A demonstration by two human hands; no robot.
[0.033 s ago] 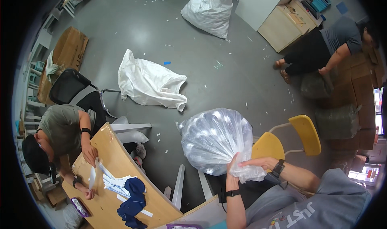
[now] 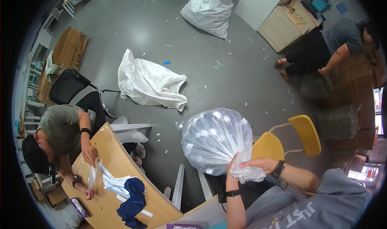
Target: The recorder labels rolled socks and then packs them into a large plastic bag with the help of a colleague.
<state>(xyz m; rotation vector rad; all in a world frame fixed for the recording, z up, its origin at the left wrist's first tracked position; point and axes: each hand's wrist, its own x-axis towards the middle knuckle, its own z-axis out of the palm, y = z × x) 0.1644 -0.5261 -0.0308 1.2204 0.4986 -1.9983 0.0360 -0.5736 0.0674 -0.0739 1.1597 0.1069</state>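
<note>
- I see my left hand (image 2: 233, 169) and right hand (image 2: 258, 164) both closed tight on the gathered neck of a full clear plastic bag (image 2: 213, 140), resting against the yellow chair (image 2: 282, 142).
- A wooden table (image 2: 121, 176) stands left, a crumpled white sack (image 2: 149, 83) beyond.

One clear plastic bag (image 2: 213, 138) of bottles, two white sacks (image 2: 149, 83) (image 2: 209, 9) on the floor, one yellow chair (image 2: 282, 142), one black office chair (image 2: 68, 85), two wooden tables (image 2: 121, 176), two co-workers (image 2: 60, 132) (image 2: 322, 47).
</note>
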